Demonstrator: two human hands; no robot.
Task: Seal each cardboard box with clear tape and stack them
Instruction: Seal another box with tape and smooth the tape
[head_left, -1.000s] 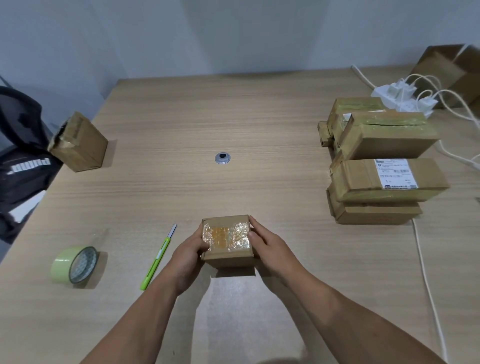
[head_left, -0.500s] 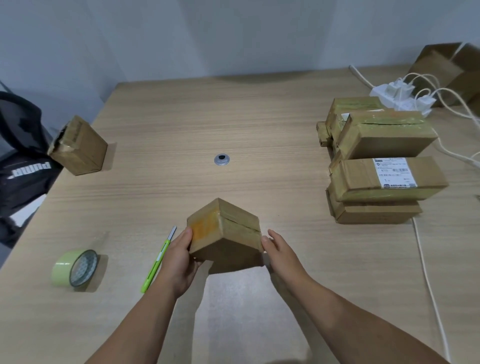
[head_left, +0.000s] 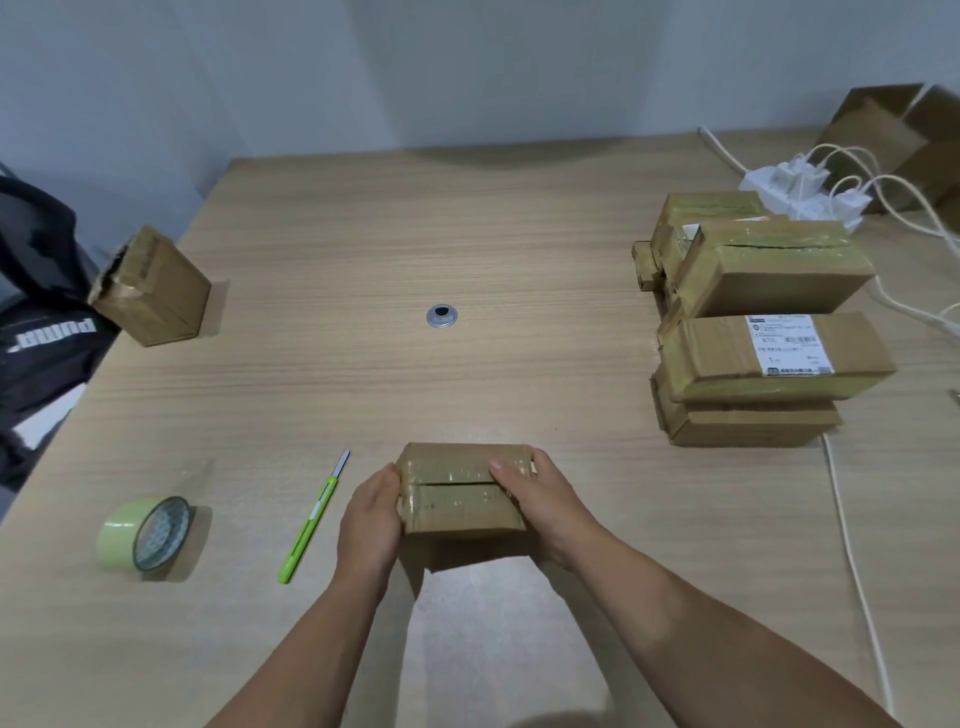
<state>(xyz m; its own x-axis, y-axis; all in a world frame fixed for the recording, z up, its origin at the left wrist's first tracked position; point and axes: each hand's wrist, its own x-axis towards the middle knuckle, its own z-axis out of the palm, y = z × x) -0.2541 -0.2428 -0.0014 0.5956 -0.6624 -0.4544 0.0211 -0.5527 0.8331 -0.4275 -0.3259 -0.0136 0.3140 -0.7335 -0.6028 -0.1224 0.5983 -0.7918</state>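
Gripping the taped cardboard box (head_left: 460, 493) from either side, left hand (head_left: 371, 519) and right hand (head_left: 540, 504) hold it (seam up) over the surface (head_left: 519, 260).

Wooden table (head_left: 467, 234): tape roll (head_left: 143, 535), cutter (head_left: 311, 519), stacked boxes (head_left: 753, 358)

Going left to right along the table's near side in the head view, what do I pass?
Pale green tape roll → slim green utility knife → left hand → small taped brown cardboard box → right hand → thin white cable.
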